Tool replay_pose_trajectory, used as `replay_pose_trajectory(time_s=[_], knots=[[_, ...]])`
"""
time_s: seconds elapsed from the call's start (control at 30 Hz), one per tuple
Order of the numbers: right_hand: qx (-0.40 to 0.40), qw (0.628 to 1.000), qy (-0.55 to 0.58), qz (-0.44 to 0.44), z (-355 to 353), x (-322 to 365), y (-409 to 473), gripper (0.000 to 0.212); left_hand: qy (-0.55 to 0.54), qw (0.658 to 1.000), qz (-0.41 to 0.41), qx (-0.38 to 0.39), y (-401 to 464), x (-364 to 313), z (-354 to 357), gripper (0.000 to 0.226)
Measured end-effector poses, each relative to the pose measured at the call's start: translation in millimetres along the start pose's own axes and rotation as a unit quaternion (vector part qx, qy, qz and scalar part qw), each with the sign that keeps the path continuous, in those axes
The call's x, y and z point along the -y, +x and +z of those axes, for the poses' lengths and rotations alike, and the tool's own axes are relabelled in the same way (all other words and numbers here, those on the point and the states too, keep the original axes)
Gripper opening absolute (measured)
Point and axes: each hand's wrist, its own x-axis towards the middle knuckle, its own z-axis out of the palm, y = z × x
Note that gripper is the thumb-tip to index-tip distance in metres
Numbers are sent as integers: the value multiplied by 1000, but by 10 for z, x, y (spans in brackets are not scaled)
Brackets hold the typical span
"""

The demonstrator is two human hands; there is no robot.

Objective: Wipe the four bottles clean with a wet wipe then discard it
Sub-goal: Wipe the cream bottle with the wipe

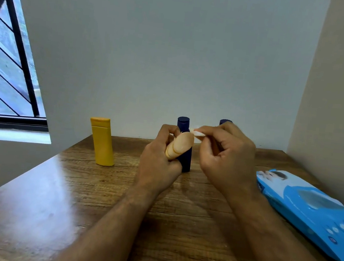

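- Head view: left hand (159, 158) lifts a small peach bottle (179, 145) off the surface (75, 194), its fingers wrapped tight round the base so the top stays free for wiping.
- Right hand (227, 157) brings in the wet wipe (197, 133), fingers pinching it at the bottle's tip.
- Yellow bottle (102, 142) waits near the far left edge; one navy bottle (184, 131) stands just behind the hands, another navy cap (225, 122) peeks over the right knuckles.
- Blue wipe pack (307, 210) lies along the right edge, within easy reach.

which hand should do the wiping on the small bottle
Right. The right hand already pinches the wet wipe beside the peach bottle, while the left hand holds that bottle.
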Motion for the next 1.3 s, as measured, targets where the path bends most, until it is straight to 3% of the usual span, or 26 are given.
replay_pose_trajectory(time_s=[0.13, 0.33, 0.63, 0.73, 0.9, 1.07, 1.2, 1.3], knots=[[28, 995, 45, -84, -25, 85, -41, 19, 17, 1000, 17, -20, 8, 40, -8, 47], [-12, 999, 34, 34, 37, 19, -16, 22, 106, 991, 54, -64, -5, 59, -42, 54], [37, 996, 69, -42, 74, 72, -60, 25, 168, 981, 59, -80, -2, 119, -63, 69], [41, 994, 74, -73, 26, 67, -58, 20, 165, 981, 54, -82, -2, 128, -64, 68], [-26, 996, 67, -48, 33, 103, -51, 20, 157, 983, 51, -82, -5, 113, -36, 69], [25, 997, 66, -31, 59, 81, -56, 26, 157, 982, 69, -75, -4, 105, -43, 65], [-10, 999, 32, 41, 75, 9, -37, 24, 140, 983, 79, -95, -3, 39, -53, 55], [-8, 998, 66, 9, 42, 20, -39, 25, 115, 986, 74, -100, -12, 25, -38, 52]])
